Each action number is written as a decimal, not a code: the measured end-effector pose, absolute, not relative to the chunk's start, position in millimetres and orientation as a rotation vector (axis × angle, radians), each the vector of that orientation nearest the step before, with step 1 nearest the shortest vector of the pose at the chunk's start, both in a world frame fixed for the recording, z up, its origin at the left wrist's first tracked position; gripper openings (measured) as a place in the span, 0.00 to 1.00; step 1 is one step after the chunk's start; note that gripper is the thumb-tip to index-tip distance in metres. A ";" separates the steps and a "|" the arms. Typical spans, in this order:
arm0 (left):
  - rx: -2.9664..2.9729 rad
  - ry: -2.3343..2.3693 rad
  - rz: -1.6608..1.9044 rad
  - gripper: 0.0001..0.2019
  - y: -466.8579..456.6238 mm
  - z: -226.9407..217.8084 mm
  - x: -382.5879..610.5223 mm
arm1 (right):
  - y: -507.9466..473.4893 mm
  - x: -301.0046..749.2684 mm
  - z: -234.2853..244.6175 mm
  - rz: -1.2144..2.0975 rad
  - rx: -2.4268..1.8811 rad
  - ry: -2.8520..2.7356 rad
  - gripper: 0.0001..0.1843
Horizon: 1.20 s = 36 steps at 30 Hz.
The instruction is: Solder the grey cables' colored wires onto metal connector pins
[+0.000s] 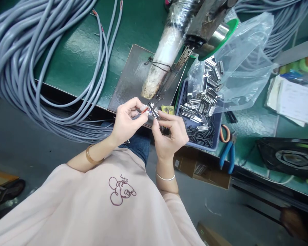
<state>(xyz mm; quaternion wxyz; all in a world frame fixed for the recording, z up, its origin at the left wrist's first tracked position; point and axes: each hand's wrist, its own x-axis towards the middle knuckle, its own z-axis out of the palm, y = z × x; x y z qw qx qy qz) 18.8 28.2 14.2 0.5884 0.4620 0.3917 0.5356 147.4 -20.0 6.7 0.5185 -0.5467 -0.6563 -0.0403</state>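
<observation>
Between my two hands, close to the bench edge, is a metal multi-pin connector (153,110). My right hand (171,133) pinches it between thumb and fingers. My left hand (129,121) is closed on thin coloured wires (144,110), a red one among them, whose ends meet the connector. Whether the wires are joined to it is too small to tell. Just beyond the hands stand a soldering fixture's metal arm (175,73) and a plastic-wrapped tube (160,56) over a dark metal plate (129,75). A yellow sponge (168,109) lies beside my right fingers.
Coiled grey cables (23,51) fill the left of the green bench. On the right stand a blue tray (217,136) of connectors and black sleeves, a clear plastic bag (243,75), a solder spool (220,36), blue-handled pliers (228,152), papers (297,99) and a black fan (290,157).
</observation>
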 end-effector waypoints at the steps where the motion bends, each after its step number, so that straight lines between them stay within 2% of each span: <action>1: 1.047 0.906 1.223 0.08 28.2 14.4 17.9 | -20.6 147.2 6.2 -0.077 -1.314 -1.567 0.10; 6: 0.805 0.805 0.955 0.13 25.9 11.5 8.5 | -29.2 152.8 7.5 0.147 -1.391 -1.442 0.07; 14: 0.737 0.649 0.721 0.14 16.1 13.0 2.8 | -40.4 162.8 16.5 -0.082 -1.174 -1.928 0.08; 16: 0.730 0.632 0.717 0.14 13.9 13.7 3.4 | -40.5 161.3 14.2 -0.169 -1.202 -1.840 0.08; 19: 0.714 0.614 0.764 0.16 12.2 14.0 -0.5 | -40.1 162.6 15.9 -0.302 -1.253 -1.391 0.08; 22: 0.676 0.491 0.749 0.18 12.6 9.6 -11.9 | -42.1 166.2 22.8 -0.271 -1.215 -1.107 0.09; 26: 0.693 0.235 0.613 0.26 12.9 -6.0 -28.3 | -50.6 160.6 23.6 -0.223 -1.138 -1.272 0.11; 28: 0.763 0.255 0.596 0.32 11.9 -15.1 -33.4 | -54.8 153.7 20.2 -0.211 -1.077 -1.320 0.10; 30: 0.835 0.365 0.607 0.36 10.2 -22.8 -36.5 | -58.2 147.5 17.5 -0.174 -1.013 -1.307 0.04; 31: 0.853 0.412 0.619 0.37 9.2 -25.7 -37.5 | -59.7 145.3 16.9 -0.164 -0.992 -1.298 0.04; 33: 0.844 0.451 0.627 0.37 7.4 -29.3 -39.0 | -62.9 142.9 17.1 -0.166 -1.017 -1.274 0.13; 34: 0.822 0.449 0.617 0.37 6.8 -29.8 -39.5 | -64.7 142.5 17.6 -0.172 -1.050 -1.278 0.14; 36: 0.774 0.425 0.576 0.37 6.2 -27.6 -39.9 | -68.5 142.7 18.8 -0.161 -1.101 -1.339 0.08</action>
